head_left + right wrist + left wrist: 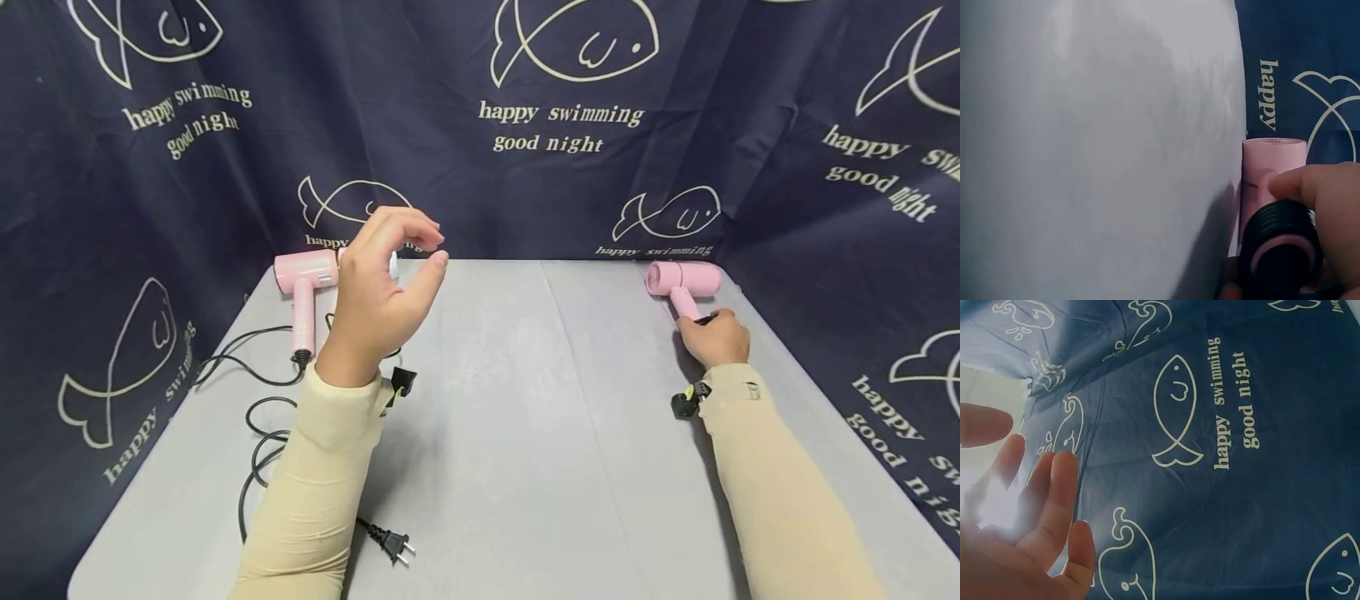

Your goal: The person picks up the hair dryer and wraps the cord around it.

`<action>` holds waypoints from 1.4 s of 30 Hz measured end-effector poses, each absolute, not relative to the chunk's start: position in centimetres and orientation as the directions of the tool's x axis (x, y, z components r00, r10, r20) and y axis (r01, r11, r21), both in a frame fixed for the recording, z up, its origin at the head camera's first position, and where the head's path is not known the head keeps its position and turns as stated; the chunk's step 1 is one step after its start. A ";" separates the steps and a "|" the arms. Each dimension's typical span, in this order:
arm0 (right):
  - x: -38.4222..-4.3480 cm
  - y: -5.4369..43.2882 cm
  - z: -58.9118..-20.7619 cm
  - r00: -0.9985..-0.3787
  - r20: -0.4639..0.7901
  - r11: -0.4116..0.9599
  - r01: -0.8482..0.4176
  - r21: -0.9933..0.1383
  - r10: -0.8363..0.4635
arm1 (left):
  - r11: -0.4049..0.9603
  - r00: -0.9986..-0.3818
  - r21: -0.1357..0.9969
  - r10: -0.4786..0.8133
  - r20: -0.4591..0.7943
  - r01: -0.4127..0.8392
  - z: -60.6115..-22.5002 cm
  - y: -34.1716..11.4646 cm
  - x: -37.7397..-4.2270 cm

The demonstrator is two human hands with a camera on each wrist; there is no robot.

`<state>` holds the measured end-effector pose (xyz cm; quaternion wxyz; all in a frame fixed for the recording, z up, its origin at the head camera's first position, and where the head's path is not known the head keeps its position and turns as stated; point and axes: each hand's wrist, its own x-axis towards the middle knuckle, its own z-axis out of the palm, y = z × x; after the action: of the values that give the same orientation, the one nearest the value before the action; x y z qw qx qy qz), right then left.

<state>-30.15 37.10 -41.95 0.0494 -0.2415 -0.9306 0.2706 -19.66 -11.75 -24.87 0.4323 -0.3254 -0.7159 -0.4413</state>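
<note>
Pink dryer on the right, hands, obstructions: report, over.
Right hand grips right pink dryer by handle. Left hand raised, holding nothing. Nothing seen blocking dryer; black plug lies clear.

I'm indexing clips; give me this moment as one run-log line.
right hand: grips right pink dryer by handle | left hand: raised, holding nothing | left pink dryer: on table | plug: on table

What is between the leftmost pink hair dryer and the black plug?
In the head view, the beige left sleeve crosses between the dryer and the plug, hiding some table; black cord loops show on its left.
</note>
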 end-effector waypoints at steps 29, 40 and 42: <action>-27.9 33.0 -39.0 -0.968 0.158 0.948 0.145 -0.282 0.195 | 0.492 -0.552 0.485 -0.010 0.834 0.724 -25.0 -14.1 -20.4; -27.1 30.8 -39.4 -0.983 0.145 0.970 0.078 -0.229 0.113 | 0.623 -0.888 0.726 -0.107 0.448 0.292 -28.5 -17.6 -24.8; -26.9 30.6 -39.2 -0.985 0.131 0.971 0.080 -0.225 0.112 | 0.616 -0.920 0.755 -0.119 0.373 0.227 -29.4 -18.2 -25.8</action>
<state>-26.91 30.57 -39.23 0.0717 -0.0485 -0.9902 0.1100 -25.77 -18.16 -29.43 0.1976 -0.0307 -0.8768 -0.4373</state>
